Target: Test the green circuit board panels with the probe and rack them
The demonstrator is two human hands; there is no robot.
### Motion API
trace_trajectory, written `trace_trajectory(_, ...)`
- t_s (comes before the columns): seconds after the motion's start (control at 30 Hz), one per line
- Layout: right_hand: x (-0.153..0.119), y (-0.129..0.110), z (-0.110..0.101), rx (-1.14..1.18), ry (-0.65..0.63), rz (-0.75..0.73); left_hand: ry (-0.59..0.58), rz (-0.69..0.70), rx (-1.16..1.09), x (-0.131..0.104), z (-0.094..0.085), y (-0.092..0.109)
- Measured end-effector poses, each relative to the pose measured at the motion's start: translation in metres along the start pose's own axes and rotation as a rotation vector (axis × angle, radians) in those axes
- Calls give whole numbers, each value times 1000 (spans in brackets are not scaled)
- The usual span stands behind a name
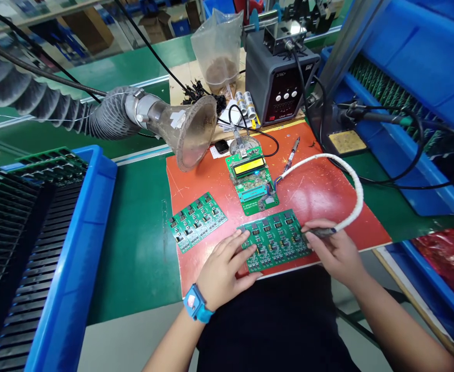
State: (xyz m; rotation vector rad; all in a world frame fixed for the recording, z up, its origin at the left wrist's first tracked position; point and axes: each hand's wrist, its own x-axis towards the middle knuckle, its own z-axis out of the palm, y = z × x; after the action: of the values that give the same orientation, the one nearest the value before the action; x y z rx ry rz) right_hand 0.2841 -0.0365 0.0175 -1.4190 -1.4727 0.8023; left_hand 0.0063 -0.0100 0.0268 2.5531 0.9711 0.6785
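Observation:
A green circuit board (277,240) lies on the red mat (304,194) near its front edge. My left hand (227,263) rests on the board's left end, fingers apart. My right hand (333,253) pinches a dark probe (319,231) at the board's right end; a white sleeved cable (356,186) curves from it to a programmer board (250,181) with a lit yellow display, standing just behind. Left of my left hand lies a second green circuit board (198,221). The probe's tip is too small to make out.
A funnel-ended extraction hose (196,132) hangs over the mat's back left. Blue bins (75,248) with boards stand left and right (385,113). Behind are a soldering station (281,77), a plastic bag (219,51) and a sponge (346,141). A pen (292,154) lies on the mat.

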Motion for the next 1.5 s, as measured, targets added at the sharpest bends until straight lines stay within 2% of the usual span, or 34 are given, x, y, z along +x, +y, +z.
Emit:
trace_trajectory(0.23, 0, 1, 0, -7, -5, 19, -39, -74, -57, 0, 0, 0)
trace_trajectory(0.5, -1, 4, -1, -33, -14, 24, -60, -92, -62, -3, 0, -2)
trace_trajectory(1.17, 1, 4, 0, -44, -8, 33, 37, -57, -139, -5, 4, -3)
trace_trajectory(1.5, 1, 3, -1, -57, -12, 36, 35, -74, -160, -4, 2, -2)
